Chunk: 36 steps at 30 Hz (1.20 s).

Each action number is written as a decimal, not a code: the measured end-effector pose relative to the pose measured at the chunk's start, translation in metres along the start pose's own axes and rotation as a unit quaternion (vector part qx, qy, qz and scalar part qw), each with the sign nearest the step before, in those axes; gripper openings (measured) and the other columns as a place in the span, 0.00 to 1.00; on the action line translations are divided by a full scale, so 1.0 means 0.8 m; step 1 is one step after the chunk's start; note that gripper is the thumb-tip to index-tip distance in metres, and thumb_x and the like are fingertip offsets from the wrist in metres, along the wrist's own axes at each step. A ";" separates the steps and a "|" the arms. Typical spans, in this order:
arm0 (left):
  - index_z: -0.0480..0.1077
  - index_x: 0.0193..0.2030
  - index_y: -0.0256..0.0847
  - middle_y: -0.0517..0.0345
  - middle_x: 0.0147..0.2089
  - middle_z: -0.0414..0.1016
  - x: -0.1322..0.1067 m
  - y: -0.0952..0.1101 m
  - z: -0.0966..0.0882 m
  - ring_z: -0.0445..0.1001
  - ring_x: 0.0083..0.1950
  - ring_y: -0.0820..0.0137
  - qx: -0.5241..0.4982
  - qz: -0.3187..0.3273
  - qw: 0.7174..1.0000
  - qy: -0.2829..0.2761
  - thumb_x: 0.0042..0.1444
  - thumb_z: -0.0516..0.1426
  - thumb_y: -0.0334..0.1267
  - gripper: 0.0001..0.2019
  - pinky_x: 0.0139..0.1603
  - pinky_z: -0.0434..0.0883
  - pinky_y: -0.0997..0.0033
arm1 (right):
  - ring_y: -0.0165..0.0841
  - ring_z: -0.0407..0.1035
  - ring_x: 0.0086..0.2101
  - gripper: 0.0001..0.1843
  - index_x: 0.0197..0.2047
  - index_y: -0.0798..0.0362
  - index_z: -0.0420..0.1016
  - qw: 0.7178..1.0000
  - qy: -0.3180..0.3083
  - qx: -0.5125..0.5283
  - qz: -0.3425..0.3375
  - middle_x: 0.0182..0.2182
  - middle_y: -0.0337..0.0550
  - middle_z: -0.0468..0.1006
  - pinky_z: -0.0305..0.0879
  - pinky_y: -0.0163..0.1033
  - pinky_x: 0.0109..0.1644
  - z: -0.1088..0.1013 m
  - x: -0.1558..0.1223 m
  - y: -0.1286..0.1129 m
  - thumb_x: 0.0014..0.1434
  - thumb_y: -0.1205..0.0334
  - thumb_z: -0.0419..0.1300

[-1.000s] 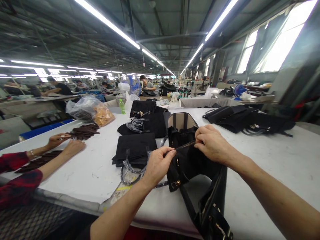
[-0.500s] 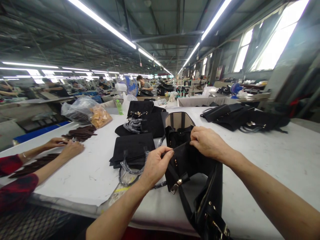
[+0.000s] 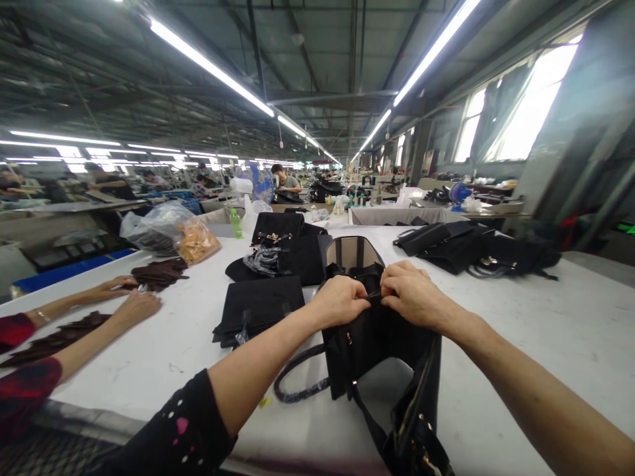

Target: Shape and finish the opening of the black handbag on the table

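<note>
Handbag bottom cropped | left hand, right hand fingertips hidden

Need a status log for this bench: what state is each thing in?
left hand: closed, pinching top edge of black handbag.
right hand: closed, pinching the same edge.
black handbag: upright, top pinched together.
beige-lined bag: upright, open.
flat black bag: lying flat, closed.
co-worker's hand: open, palm down.

Where our left hand and right hand meet at the top of the black bag, we cannot see which part our fingertips pinch. Its lower end runs off the bottom edge; a co-worker's sleeve is cut by the left edge.
</note>
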<state>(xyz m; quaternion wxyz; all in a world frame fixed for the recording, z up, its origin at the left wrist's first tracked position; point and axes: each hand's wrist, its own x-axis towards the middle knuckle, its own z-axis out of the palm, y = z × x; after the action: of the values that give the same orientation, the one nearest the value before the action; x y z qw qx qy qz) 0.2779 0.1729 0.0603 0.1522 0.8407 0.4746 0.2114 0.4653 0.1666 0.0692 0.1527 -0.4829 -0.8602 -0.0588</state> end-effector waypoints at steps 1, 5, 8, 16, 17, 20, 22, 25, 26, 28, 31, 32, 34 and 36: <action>0.77 0.30 0.39 0.60 0.26 0.75 -0.002 0.000 0.001 0.69 0.29 0.72 0.000 0.001 1.000 0.004 0.50 0.56 0.39 0.09 0.28 0.57 0.75 | 0.40 0.62 0.48 0.06 0.25 0.51 0.73 1.000 0.003 0.004 0.003 0.40 0.40 0.75 0.55 0.44 0.46 -0.001 -0.003 0.005 0.53 0.66 0.60; 0.77 0.31 0.39 0.60 0.26 0.74 -0.010 -0.001 0.001 0.69 0.28 0.72 -0.022 -0.015 1.000 -0.003 0.49 0.55 0.39 0.10 0.26 0.57 0.76 | 0.40 0.60 0.48 0.06 0.24 0.51 0.74 1.000 0.019 0.021 0.010 0.41 0.41 0.75 0.55 0.46 0.50 -0.003 -0.010 0.021 0.52 0.66 0.61; 0.78 0.34 0.40 0.61 0.25 0.72 -0.011 -0.002 -0.001 0.67 0.27 0.73 -0.037 -0.015 0.999 -0.021 0.50 0.54 0.40 0.12 0.25 0.55 0.76 | 0.39 0.61 0.46 0.07 0.25 0.52 0.75 0.999 0.029 0.024 -0.009 0.40 0.43 0.76 0.58 0.44 0.51 -0.003 -0.007 0.027 0.53 0.66 0.60; 0.78 0.41 0.43 0.63 0.23 0.68 -0.008 0.002 0.001 0.65 0.26 0.74 -0.054 0.002 0.998 -0.035 0.51 0.54 0.41 0.15 0.26 0.56 0.76 | 0.38 0.64 0.43 0.07 0.24 0.52 0.73 0.998 0.053 -0.025 -0.037 0.35 0.44 0.77 0.59 0.41 0.50 0.002 0.005 0.035 0.53 0.65 0.60; 0.78 0.41 0.42 0.63 0.23 0.68 -0.008 0.002 0.001 0.65 0.26 0.74 -0.055 0.002 0.998 -0.036 0.51 0.54 0.40 0.15 0.26 0.56 0.76 | 0.38 0.64 0.43 0.07 0.24 0.52 0.73 0.998 0.052 -0.027 -0.036 0.34 0.44 0.77 0.59 0.40 0.50 0.003 0.005 0.036 0.54 0.65 0.59; 0.78 0.42 0.42 0.63 0.24 0.68 -0.007 -0.001 0.001 0.65 0.27 0.74 -0.061 0.002 0.997 -0.039 0.51 0.54 0.39 0.15 0.27 0.57 0.76 | 0.37 0.66 0.41 0.07 0.25 0.52 0.73 0.998 0.044 -0.028 -0.027 0.33 0.44 0.77 0.59 0.39 0.49 0.004 0.005 0.037 0.54 0.65 0.58; 0.78 0.42 0.42 0.63 0.24 0.68 -0.006 -0.006 0.001 0.65 0.27 0.74 -0.068 0.000 0.997 -0.043 0.50 0.54 0.39 0.15 0.26 0.57 0.76 | 0.37 0.67 0.41 0.07 0.25 0.52 0.73 0.999 0.036 -0.032 -0.016 0.32 0.45 0.77 0.60 0.38 0.48 0.004 0.005 0.036 0.54 0.66 0.58; 0.77 0.40 0.40 0.62 0.27 0.70 0.000 -0.013 0.002 0.67 0.29 0.74 -0.100 0.012 0.994 -0.049 0.49 0.54 0.37 0.14 0.28 0.60 0.77 | 0.37 0.68 0.39 0.07 0.26 0.53 0.75 0.999 0.027 -0.041 0.009 0.32 0.46 0.77 0.61 0.38 0.44 0.001 0.005 0.031 0.54 0.65 0.57; 0.77 0.39 0.39 0.61 0.28 0.72 0.004 -0.015 0.002 0.68 0.30 0.74 -0.120 0.015 0.991 -0.056 0.48 0.55 0.36 0.13 0.29 0.61 0.77 | 0.38 0.68 0.39 0.08 0.26 0.53 0.75 0.999 0.027 -0.044 0.016 0.32 0.46 0.77 0.61 0.38 0.43 0.001 0.006 0.028 0.54 0.65 0.57; 0.75 0.36 0.37 0.60 0.31 0.74 0.014 -0.015 0.006 0.70 0.32 0.73 -0.149 0.014 0.986 -0.074 0.45 0.56 0.36 0.11 0.30 0.63 0.78 | 0.38 0.68 0.39 0.07 0.27 0.53 0.75 0.998 0.030 -0.050 0.027 0.32 0.46 0.77 0.61 0.38 0.41 0.000 0.007 0.024 0.54 0.65 0.57; 0.73 0.36 0.36 0.61 0.29 0.72 0.034 -0.007 0.013 0.68 0.29 0.73 -0.142 0.004 0.987 -0.068 0.43 0.59 0.40 0.14 0.26 0.61 0.77 | 0.38 0.68 0.40 0.07 0.26 0.53 0.74 0.998 0.029 -0.038 0.032 0.32 0.47 0.77 0.61 0.38 0.41 0.001 0.009 0.020 0.54 0.66 0.57; 0.73 0.36 0.36 0.61 0.28 0.72 0.039 -0.003 0.016 0.68 0.28 0.73 -0.127 0.006 0.990 -0.056 0.43 0.59 0.41 0.14 0.25 0.60 0.77 | 0.38 0.68 0.40 0.08 0.26 0.53 0.74 0.999 0.024 -0.017 0.029 0.32 0.46 0.77 0.62 0.38 0.42 0.002 0.009 0.021 0.54 0.67 0.56; 0.74 0.34 0.35 0.61 0.25 0.71 0.046 0.006 0.020 0.66 0.27 0.73 -0.089 0.006 0.995 -0.036 0.45 0.57 0.41 0.12 0.25 0.59 0.76 | 0.36 0.69 0.40 0.08 0.27 0.53 0.75 0.997 0.026 0.073 0.018 0.34 0.44 0.78 0.63 0.37 0.43 0.003 0.006 0.028 0.55 0.67 0.55; 0.75 0.30 0.36 0.60 0.24 0.71 0.046 0.014 0.023 0.66 0.26 0.73 -0.049 0.001 0.999 -0.015 0.47 0.55 0.39 0.10 0.26 0.59 0.75 | 0.33 0.70 0.41 0.08 0.32 0.52 0.76 0.979 0.062 0.190 0.027 0.38 0.43 0.78 0.65 0.36 0.44 0.002 0.000 0.038 0.56 0.65 0.54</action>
<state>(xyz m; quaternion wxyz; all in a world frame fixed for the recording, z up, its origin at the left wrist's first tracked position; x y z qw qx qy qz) 0.3120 0.1978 0.0572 0.2002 0.8361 0.4601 0.2218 0.4912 0.1830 0.0664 0.2961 -0.4632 -0.8315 0.0805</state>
